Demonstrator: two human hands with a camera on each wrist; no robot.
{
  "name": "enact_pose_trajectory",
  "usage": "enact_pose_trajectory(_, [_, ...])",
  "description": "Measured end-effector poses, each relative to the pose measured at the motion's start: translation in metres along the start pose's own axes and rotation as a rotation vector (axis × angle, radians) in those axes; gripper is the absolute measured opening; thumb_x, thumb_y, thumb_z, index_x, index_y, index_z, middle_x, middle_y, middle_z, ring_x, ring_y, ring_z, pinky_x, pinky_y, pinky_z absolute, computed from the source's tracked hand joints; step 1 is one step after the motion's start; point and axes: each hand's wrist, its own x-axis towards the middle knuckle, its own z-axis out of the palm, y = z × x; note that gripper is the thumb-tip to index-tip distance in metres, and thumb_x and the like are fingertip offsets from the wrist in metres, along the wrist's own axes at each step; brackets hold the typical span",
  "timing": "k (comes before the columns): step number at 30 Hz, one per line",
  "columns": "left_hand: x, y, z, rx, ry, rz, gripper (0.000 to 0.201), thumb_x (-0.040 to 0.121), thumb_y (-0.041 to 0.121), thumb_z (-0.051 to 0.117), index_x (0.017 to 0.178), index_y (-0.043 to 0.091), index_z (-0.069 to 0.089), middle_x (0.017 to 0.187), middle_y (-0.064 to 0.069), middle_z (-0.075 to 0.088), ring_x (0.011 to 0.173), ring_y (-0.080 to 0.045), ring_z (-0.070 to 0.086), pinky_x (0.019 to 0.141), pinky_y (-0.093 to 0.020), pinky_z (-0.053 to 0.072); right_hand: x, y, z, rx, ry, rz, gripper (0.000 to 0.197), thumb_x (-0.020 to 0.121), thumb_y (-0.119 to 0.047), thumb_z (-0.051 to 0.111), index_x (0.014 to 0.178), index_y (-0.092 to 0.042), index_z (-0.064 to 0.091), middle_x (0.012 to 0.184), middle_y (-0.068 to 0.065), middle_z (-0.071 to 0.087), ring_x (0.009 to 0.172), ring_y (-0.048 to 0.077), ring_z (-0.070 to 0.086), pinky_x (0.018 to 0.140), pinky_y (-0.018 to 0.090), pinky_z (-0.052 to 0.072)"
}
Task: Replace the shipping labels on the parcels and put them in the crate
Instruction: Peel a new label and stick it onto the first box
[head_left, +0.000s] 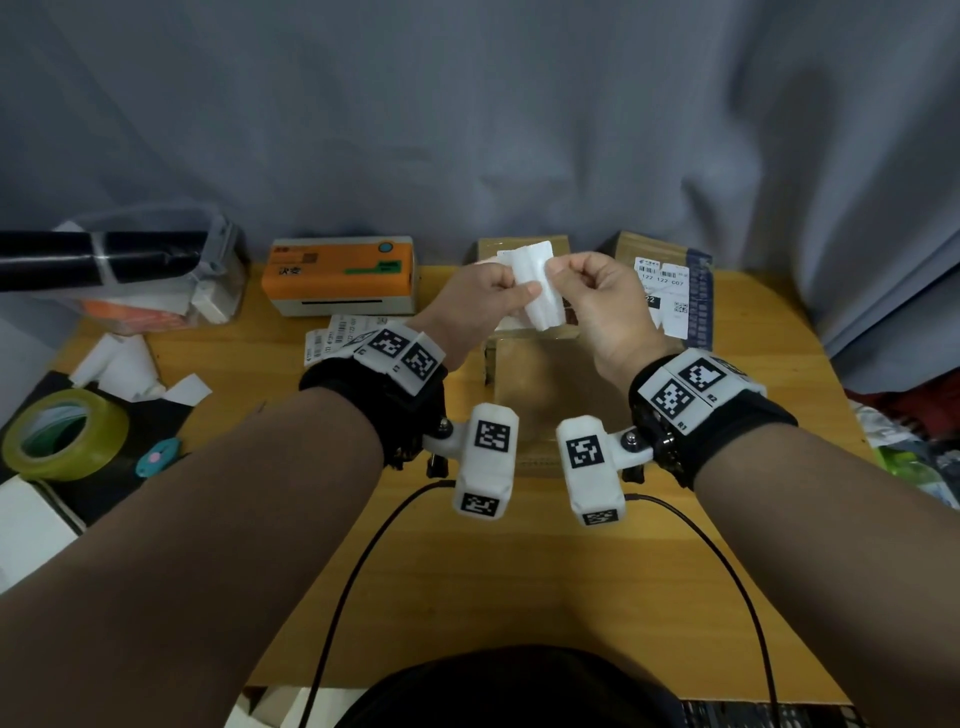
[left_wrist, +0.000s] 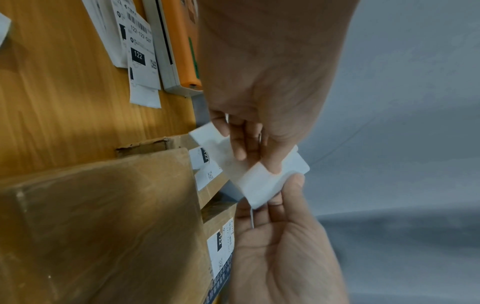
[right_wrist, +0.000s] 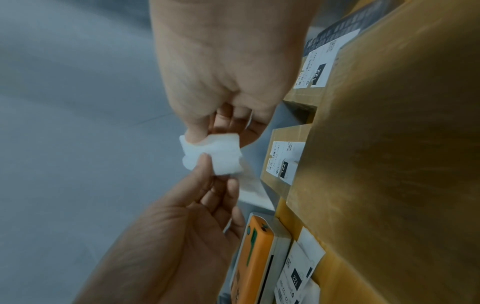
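The left hand (head_left: 480, 301) and right hand (head_left: 597, 306) are each pinching one edge of a white label (head_left: 535, 291), holding it raised above the bare-topped parcel (head_left: 540, 384), apparently to separate its backing. Two labelled parcels (head_left: 670, 291) are standing behind. The label printer (head_left: 340, 275) and spare labels (head_left: 337, 338) are lying leftward, obstructing nothing. No crate is identifiable.

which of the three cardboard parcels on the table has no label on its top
The nearest parcel, directly below the hands; its top is bare. The two parcels behind each carry a white label.
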Motion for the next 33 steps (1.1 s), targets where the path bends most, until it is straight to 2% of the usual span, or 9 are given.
enact_pose_trajectory(3, [0.005,-0.004,0.003,0.043,0.025,-0.033,0.023,0.097,0.023,0.049,0.100,0.003,0.061,0.090,-0.004,0.064,0.071,-0.005,0.057,0.057,-0.011,0.043,-0.002,0.000,-0.003,0.044,-0.109,0.078,0.008,0.090,-0.018,0.062,0.085,-0.015,0.066,0.086,0.010,0.066,0.080,0.022,0.062,0.080,0.037,0.053])
enact_pose_trajectory(7, [0.009,-0.008,0.001,0.046,0.058,-0.055,0.028,0.098,0.022,0.046,0.115,0.002,0.056,0.106,-0.005,0.066,0.077,-0.006,0.062,0.059,-0.011,0.045,-0.006,0.000,-0.006,-0.055,-0.186,0.059,0.007,0.083,-0.014,0.071,0.087,-0.015,0.066,0.080,-0.002,0.065,0.070,0.003,0.061,0.070,0.017,0.051])
enact_pose_trajectory(10, [0.007,-0.007,0.000,0.092,0.077,-0.002,0.025,0.097,0.020,0.049,0.105,-0.001,0.059,0.095,-0.003,0.064,0.073,-0.005,0.060,0.059,-0.011,0.046,-0.007,0.001,-0.007,-0.110,-0.191,0.020,0.010,0.080,-0.012,0.074,0.084,-0.015,0.065,0.077,-0.004,0.062,0.067,-0.002,0.060,0.065,0.011,0.049])
enact_pose_trajectory(13, [0.006,-0.008,-0.001,0.107,0.109,0.028,0.030,0.096,0.023,0.051,0.100,-0.005,0.061,0.095,-0.009,0.067,0.077,-0.010,0.061,0.067,-0.018,0.049,-0.006,0.002,-0.004,-0.183,-0.181,-0.012,0.008,0.083,-0.014,0.071,0.079,-0.016,0.065,0.075,-0.004,0.060,0.071,0.005,0.056,0.068,0.013,0.049])
enact_pose_trajectory(17, [0.002,-0.007,-0.002,0.072,0.082,0.038,0.033,0.097,0.028,0.048,0.096,-0.001,0.062,0.092,-0.003,0.065,0.073,-0.004,0.060,0.060,-0.009,0.047,-0.002,0.003,-0.002,-0.258,-0.123,-0.038,0.016,0.088,-0.016,0.064,0.072,-0.017,0.065,0.076,0.002,0.062,0.072,0.011,0.054,0.070,0.022,0.047])
enact_pose_trajectory(20, [0.000,-0.009,-0.002,0.102,0.023,0.048,0.032,0.093,0.032,0.056,0.091,0.001,0.064,0.091,-0.012,0.068,0.082,-0.018,0.063,0.074,-0.026,0.050,0.000,0.002,-0.002,-0.252,-0.117,-0.039,0.016,0.089,-0.015,0.063,0.074,-0.014,0.067,0.078,0.007,0.064,0.075,0.014,0.057,0.075,0.027,0.049])
enact_pose_trajectory(23, [-0.001,-0.012,-0.009,0.138,0.013,0.036,0.023,0.091,0.026,0.060,0.074,0.011,0.060,0.071,-0.003,0.059,0.066,-0.009,0.052,0.064,-0.019,0.042,0.001,0.002,-0.005,-0.255,-0.144,-0.021,0.017,0.089,-0.016,0.064,0.073,-0.018,0.066,0.075,0.003,0.065,0.073,0.013,0.058,0.076,0.025,0.050])
enact_pose_trajectory(27, [0.003,-0.016,-0.022,0.162,-0.030,-0.011,0.020,0.087,0.028,0.066,0.084,0.009,0.065,0.087,-0.004,0.062,0.081,-0.011,0.055,0.072,-0.020,0.042,0.003,0.000,-0.014,-0.258,-0.197,0.046,0.010,0.087,-0.016,0.067,0.081,-0.008,0.069,0.077,0.001,0.065,0.073,0.010,0.056,0.077,0.024,0.048])
enact_pose_trajectory(33, [0.011,-0.019,-0.036,0.349,-0.123,-0.011,0.027,0.088,0.030,0.063,0.091,0.003,0.066,0.084,-0.006,0.060,0.077,-0.014,0.052,0.072,-0.027,0.041,0.006,-0.002,-0.018,-0.347,-0.227,0.088,0.014,0.086,-0.019,0.067,0.090,-0.006,0.071,0.080,-0.001,0.064,0.072,0.005,0.055,0.070,0.016,0.043])
